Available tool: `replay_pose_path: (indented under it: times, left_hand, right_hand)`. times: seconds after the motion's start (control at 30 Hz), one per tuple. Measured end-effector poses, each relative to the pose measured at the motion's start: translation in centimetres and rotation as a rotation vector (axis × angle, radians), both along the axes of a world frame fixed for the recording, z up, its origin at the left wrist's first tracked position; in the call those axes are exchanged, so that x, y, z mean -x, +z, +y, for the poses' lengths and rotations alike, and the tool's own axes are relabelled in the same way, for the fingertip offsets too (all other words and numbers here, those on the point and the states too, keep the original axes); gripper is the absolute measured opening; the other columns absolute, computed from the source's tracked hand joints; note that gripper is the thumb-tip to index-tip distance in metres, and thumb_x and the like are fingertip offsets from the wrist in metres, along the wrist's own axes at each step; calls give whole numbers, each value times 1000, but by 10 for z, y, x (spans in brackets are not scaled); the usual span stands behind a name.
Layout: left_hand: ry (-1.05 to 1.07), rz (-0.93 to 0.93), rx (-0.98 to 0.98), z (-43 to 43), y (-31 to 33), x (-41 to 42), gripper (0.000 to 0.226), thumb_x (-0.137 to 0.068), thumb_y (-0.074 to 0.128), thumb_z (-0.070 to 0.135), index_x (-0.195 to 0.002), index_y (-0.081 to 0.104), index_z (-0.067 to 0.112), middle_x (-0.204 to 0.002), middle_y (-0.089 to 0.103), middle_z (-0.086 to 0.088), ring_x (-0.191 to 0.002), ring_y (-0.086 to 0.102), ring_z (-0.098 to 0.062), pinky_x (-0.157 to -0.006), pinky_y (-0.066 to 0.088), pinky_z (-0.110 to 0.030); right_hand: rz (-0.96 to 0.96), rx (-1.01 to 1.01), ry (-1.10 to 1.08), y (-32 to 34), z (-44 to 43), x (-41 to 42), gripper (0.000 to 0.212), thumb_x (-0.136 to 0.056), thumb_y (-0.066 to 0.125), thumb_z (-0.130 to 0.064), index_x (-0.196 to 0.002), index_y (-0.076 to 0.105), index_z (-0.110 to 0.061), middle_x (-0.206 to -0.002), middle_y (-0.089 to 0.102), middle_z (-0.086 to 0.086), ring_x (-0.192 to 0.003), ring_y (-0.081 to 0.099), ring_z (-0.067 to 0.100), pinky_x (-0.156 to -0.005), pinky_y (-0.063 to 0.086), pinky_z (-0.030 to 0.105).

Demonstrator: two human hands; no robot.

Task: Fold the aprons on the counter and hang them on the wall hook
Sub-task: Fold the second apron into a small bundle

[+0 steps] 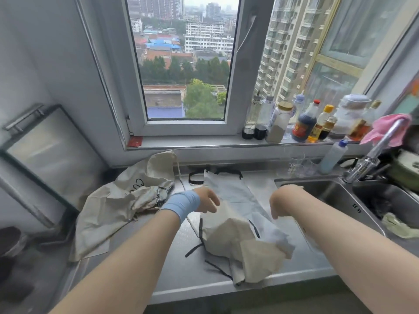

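Stainless tabletop [172,264] under a window, seen from the head camera. Two aprons are on it. The trimmed apron [226,232], pale with black edging and black ties, lies in the centre, lengthwise away from the person. Its black neck loop [196,177] sits at the far end, and its near end is bunched up and raised off the surface, with a corner hanging at the front edge. The left hand [207,200], with a blue wristband [181,203], has its fingers curled over the raised fold and is gripping the cloth. The right hand [277,205] points its fingers down at the apron's right edge. The fabric there is motion-blurred, so I cannot tell whether it holds anything. The crumpled apron [113,207], beige, is heaped to the left, touched by neither hand. The sink [328,191] is just right of the work area, and sauce bottles [303,123] stand on the sill.
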State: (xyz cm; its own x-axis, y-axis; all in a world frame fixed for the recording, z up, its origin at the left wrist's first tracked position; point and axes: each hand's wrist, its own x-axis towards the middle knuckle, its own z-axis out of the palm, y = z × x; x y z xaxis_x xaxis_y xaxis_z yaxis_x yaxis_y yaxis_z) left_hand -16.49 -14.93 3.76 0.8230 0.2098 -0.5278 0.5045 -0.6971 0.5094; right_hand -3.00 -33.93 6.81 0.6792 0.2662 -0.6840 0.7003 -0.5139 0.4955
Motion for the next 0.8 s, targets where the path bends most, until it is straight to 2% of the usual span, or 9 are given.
replay_pose_path:
  times: [0.1, 0.17, 0.3, 0.4, 0.47, 0.57, 0.7, 0.73, 0.8]
  left_hand:
    - [19, 65, -82, 1, -19, -2, 42, -86, 68, 27, -127, 59, 30, -128, 61, 1, -109, 62, -20, -98, 48, -32]
    - [17, 111, -77, -2, -28, -2, 53, -87, 67, 33, -137, 50, 30, -137, 54, 1, -114, 58, -22, -94, 47, -31]
    - [95, 223, -97, -13, -49, -15, 69, -90, 60, 45, -147, 33, 15, -144, 45, -7, -123, 52, -27, -92, 44, -32]
    - [194, 315, -151, -17, -61, -23, 64, -94, 52, 46, -142, 37, 6, -138, 50, -11, -122, 54, -28, -94, 45, -33]
    - [223, 381, -93, -12, -73, -27, 56, -98, 46, 44, -139, 43, 6, -138, 51, -12, -117, 58, -29, -85, 48, -34]
    - [390, 426, 140, -2, -88, -32, 49, -97, 49, 42, -132, 47, 7, -127, 57, -13, -94, 59, -28, -59, 46, -28]
    - [667, 224, 368, 22, -106, -42, 36, -86, 69, 31, -111, 56, 8, -93, 61, -4, -91, 64, -24, -52, 50, -21]
    - [745, 139, 466, 29, -105, -44, 39, -85, 71, 25, -116, 55, 11, -101, 63, -4, -92, 65, -23, -55, 52, -22]
    - [894, -85, 692, 46, -102, -50, 59, -82, 72, 12, -134, 44, 15, -117, 64, -5, -90, 67, -22, -81, 55, -33]
  right_hand:
    - [83, -462, -34, -11, 14, -3, 49, -91, 40, -6, -132, 59, -26, -136, 57, -2, -123, 53, 27, -101, 44, 37]
    - [208, -646, -151, -27, 30, 5, 43, -91, 41, -15, -128, 61, -22, -136, 58, 1, -122, 53, 26, -100, 44, 34]
    - [320, -585, -294, -74, 44, 10, 44, -83, 61, -52, -107, 62, -14, -113, 63, 1, -106, 58, 24, -90, 47, 33]
    - [388, -537, -381, -107, 48, 0, 34, -73, 79, -38, -74, 56, -12, -71, 62, 2, -72, 64, 22, -69, 51, 28]
    - [445, -569, -409, -119, 53, -7, 27, -73, 77, -23, -64, 55, -10, -60, 57, 3, -60, 58, 21, -59, 44, 25]
    - [480, -680, -429, -129, 61, -19, 14, -75, 66, -14, -76, 70, -1, -69, 60, 5, -65, 55, 20, -58, 42, 26]
    - [416, -1019, -462, -126, 77, -41, 13, -84, 60, -16, -80, 71, -22, -84, 68, -2, -88, 64, 19, -71, 45, 25]
    - [360, -1076, -428, -123, 82, -49, 14, -87, 59, -19, -84, 71, -26, -91, 70, -3, -94, 63, 20, -75, 46, 26]
    - [190, -1154, -365, -116, 88, -64, 18, -90, 56, -21, -99, 70, -28, -108, 68, -1, -106, 59, 24, -84, 47, 31]
